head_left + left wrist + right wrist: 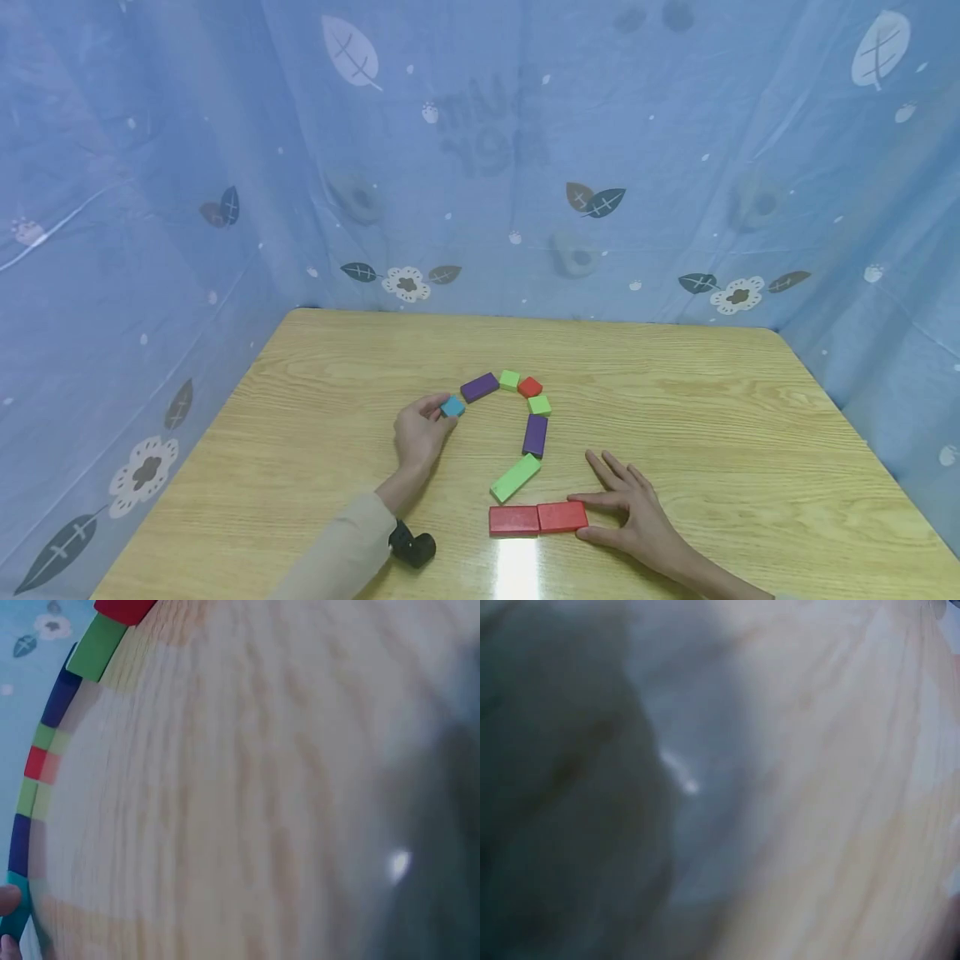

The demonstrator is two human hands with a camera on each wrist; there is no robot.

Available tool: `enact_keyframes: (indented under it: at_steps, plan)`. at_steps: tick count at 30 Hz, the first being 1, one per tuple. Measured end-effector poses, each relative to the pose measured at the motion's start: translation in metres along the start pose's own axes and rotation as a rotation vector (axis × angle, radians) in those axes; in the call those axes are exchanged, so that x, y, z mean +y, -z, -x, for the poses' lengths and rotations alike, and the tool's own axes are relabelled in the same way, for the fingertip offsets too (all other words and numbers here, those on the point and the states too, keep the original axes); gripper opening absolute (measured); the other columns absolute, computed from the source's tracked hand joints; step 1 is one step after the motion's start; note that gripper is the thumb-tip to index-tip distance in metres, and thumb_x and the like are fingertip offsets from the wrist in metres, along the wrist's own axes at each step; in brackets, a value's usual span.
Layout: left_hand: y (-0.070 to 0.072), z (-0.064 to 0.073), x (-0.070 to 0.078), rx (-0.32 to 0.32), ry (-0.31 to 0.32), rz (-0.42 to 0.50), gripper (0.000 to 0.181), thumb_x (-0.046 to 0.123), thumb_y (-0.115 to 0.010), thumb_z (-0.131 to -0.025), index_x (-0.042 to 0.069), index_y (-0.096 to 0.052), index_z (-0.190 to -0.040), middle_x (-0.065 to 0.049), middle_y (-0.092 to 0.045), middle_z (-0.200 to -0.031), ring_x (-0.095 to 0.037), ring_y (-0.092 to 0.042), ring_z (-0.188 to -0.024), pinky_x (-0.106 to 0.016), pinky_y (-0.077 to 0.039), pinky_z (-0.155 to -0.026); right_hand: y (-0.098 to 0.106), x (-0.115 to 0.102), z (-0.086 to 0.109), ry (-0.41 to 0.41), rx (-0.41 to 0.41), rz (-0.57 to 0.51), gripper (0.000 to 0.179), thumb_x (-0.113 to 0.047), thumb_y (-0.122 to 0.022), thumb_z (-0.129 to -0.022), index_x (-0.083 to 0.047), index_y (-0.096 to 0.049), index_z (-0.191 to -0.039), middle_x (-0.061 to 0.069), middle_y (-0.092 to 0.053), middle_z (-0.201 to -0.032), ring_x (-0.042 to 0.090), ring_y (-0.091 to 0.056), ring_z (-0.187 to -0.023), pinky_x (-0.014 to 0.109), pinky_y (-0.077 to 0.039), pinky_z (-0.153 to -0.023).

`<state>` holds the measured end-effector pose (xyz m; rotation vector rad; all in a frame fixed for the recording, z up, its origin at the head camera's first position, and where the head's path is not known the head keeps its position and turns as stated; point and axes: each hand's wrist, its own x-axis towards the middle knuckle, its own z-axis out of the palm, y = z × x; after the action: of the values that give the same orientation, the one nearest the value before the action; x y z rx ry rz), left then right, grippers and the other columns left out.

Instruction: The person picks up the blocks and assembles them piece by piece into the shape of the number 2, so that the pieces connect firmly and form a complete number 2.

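On the table a curved row of coloured wooden blocks bends round like a hook in the head view. At its left end my left hand [422,433] pinches a small blue block [453,407], close to a purple block [480,387]. That blue block [21,904] also shows at the left edge of the left wrist view. My right hand [637,521] holds the right end of a red block [562,517] between thumb and index finger, its other fingers spread. This block lies end to end with another red block [513,521]. The right wrist view is blurred, showing mostly tabletop.
Along the curve lie a light green block [510,380], a small red block [530,387], another light green block [539,406], a second purple block [535,435] and a long green block [515,478]. A blue patterned curtain [480,167] hangs behind the wooden table [337,350].
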<state>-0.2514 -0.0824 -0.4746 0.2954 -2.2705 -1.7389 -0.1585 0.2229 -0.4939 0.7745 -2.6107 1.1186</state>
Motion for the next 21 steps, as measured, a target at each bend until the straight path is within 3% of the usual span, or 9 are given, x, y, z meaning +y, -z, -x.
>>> enact_keyframes:
  at_steps: [5, 9, 11, 16, 21]
  plan:
    - [0.0014, -0.003, 0.0037, -0.019, -0.012, -0.043, 0.031, -0.002, -0.074, -0.075, 0.006, -0.072, -0.105, -0.014, -0.068, -0.112, -0.028, -0.065, -0.105, -0.035, -0.053, -0.089, 0.0002, 0.0002, -0.0002, 0.012, -0.003, 0.002, 0.036, -0.035, -0.081, -0.074, -0.023, -0.075, -0.107, 0.022, -0.041, -0.145, 0.016, -0.019, -0.143, 0.012, 0.004, -0.106]
    - [0.0027, -0.0059, 0.0058, -0.034, -0.009, -0.068, 0.032, -0.001, -0.074, -0.076, 0.008, -0.072, -0.107, -0.012, -0.068, -0.113, -0.028, -0.065, -0.105, -0.037, -0.052, -0.09, 0.0002, -0.0003, 0.0001, 0.003, -0.008, -0.008, 0.035, -0.035, -0.08, -0.074, -0.024, -0.074, -0.107, 0.022, -0.04, -0.145, 0.011, -0.016, -0.143, 0.022, 0.0, -0.111]
    - [0.0026, -0.007, 0.0063, -0.037, -0.003, -0.077, 0.032, -0.001, -0.074, -0.076, 0.009, -0.072, -0.107, -0.012, -0.068, -0.113, -0.027, -0.065, -0.105, -0.037, -0.052, -0.09, 0.0002, -0.001, 0.0002, 0.002, -0.008, -0.011, 0.035, -0.035, -0.08, -0.075, -0.024, -0.074, -0.108, 0.022, -0.04, -0.145, 0.009, -0.016, -0.143, 0.037, -0.004, -0.113]
    - [0.0001, -0.0081, 0.0067, -0.033, 0.017, -0.083, 0.031, 0.002, -0.077, -0.075, 0.009, -0.073, -0.105, -0.011, -0.069, -0.109, -0.027, -0.066, -0.102, -0.038, -0.053, -0.089, 0.0, -0.0018, 0.0006, 0.002, -0.008, -0.008, 0.034, -0.036, -0.079, -0.076, -0.024, -0.075, -0.107, 0.021, -0.041, -0.145, 0.006, -0.015, -0.142, 0.044, -0.009, -0.111]
    - [-0.0024, -0.0088, 0.0092, -0.014, 0.033, -0.086, 0.032, 0.005, -0.081, -0.071, 0.008, -0.073, -0.102, -0.012, -0.07, -0.104, -0.028, -0.067, -0.098, -0.041, -0.053, -0.089, 0.0003, -0.0014, 0.0006, 0.003, -0.006, -0.014, 0.034, -0.035, -0.079, -0.076, -0.023, -0.074, -0.108, 0.021, -0.04, -0.146, 0.006, -0.014, -0.142, 0.039, -0.006, -0.113]
